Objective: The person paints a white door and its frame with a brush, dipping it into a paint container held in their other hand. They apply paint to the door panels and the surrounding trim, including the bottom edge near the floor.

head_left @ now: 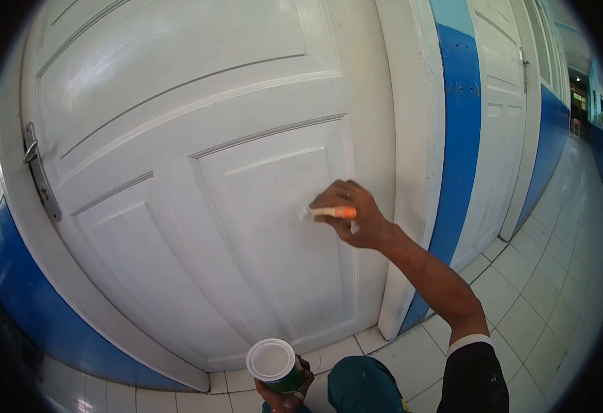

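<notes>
My right hand [364, 226] is closed around a paintbrush [334, 212] with a pale handle and an orange end. The whitish bristles point left and meet the lower right panel of a white door [274, 199], or come very close to it. Low in the view, my left hand [272, 397] grips a paint can [289, 380] with a green side and a white rim. White paint [272, 359] shows inside the can, which is held upright below the door's bottom edge in the view. Part of the left hand is hidden by the can.
A metal handle plate [42, 175] sits on the door's left side. White frame [417, 158] and blue wall [458, 131] border it on the right. Farther right stand a second white door [501, 103] and a tiled corridor floor [535, 303]. A teal-clad knee [363, 385] is at the bottom.
</notes>
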Demonstrator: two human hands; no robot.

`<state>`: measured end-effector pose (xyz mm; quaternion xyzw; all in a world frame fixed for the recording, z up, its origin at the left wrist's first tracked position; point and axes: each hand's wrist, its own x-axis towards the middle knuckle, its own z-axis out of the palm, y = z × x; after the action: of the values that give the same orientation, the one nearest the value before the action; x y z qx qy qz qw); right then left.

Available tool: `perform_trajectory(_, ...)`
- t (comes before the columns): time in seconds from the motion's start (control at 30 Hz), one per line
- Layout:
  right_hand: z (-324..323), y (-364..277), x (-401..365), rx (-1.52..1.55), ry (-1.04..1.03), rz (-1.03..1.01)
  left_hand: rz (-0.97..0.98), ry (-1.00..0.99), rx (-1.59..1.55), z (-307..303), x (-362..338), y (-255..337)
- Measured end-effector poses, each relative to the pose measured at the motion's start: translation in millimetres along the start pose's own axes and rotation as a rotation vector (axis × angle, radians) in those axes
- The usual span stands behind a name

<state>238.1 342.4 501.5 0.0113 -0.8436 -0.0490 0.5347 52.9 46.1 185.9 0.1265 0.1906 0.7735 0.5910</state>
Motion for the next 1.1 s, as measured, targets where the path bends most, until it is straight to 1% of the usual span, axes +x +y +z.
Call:
perform_trajectory(0.07,-15,7,28,-0.023,0.157,-0.017,0.010,-0.019,0.010,4,0,0)
perform_trajectory(0.13,-14,4,29,-0.093,0.299,-0.067,0.023,-0.053,0.043,1,3,1)
perform_trajectory(0.2,-7,-4,7,-0.232,0.258,-0.137,0.042,-0.098,0.102,-8,8,1)
perform_trajectory(0.27,9,-9,-39,-0.373,0.073,-0.140,0.026,-0.127,0.137,-11,8,5)
perform_trajectory(0.3,18,-11,-70,-0.382,-0.063,-0.110,0.020,-0.142,0.153,-12,8,6)
perform_trajectory(0.37,33,-25,-126,-0.368,-0.252,-0.095,0.026,-0.149,0.129,-13,8,6)
perform_trajectory(0.4,36,-31,-148,-0.276,-0.325,-0.068,0.030,-0.154,0.116,-12,8,6)
perform_trajectory(0.43,37,-37,-160,-0.230,-0.362,-0.063,0.015,-0.081,0.056,-5,6,7)
perform_trajectory(0.5,32,-32,-161,-0.095,-0.435,0.048,-0.014,0.068,-0.067,8,2,6)
perform_trajectory(0.53,27,-33,-157,-0.026,-0.471,0.107,-0.003,0.002,-0.023,6,5,6)
perform_trajectory(0.6,10,-16,-119,-0.007,-0.397,0.136,0.014,-0.126,0.068,0,11,7)
perform_trajectory(0.67,-5,6,-65,0.027,-0.168,0.123,0.003,-0.075,-0.030,5,11,1)
perform_trajectory(0.7,-16,14,-38,0.021,-0.077,0.077,0.001,-0.048,-0.078,7,10,0)
perform_trajectory(0.73,-28,18,-16,0.058,-0.008,0.110,0.007,-0.089,-0.026,5,10,0)
perform_trajectory(0.8,-40,21,15,0.069,0.131,0.105,0.022,-0.171,0.072,0,14,-2)
perform_trajectory(0.87,-40,24,25,-0.003,0.262,-0.026,0.011,-0.130,0.013,-1,13,-4)
perform_trajectory(0.9,-38,22,22,-0.074,0.274,-0.057,0.004,-0.109,-0.015,0,12,-5)
perform_trajectory(0.97,-32,12,7,-0.216,0.299,-0.121,0.015,-0.107,0.079,2,12,-4)
perform_trajectory(1.0,-27,9,-3,-0.271,0.261,-0.112,0.021,-0.105,0.124,7,11,-3)
perform_trajectory(1.1,-1,1,-57,-0.388,0.116,-0.072,-0.098,0.206,-0.378,41,1,-8)
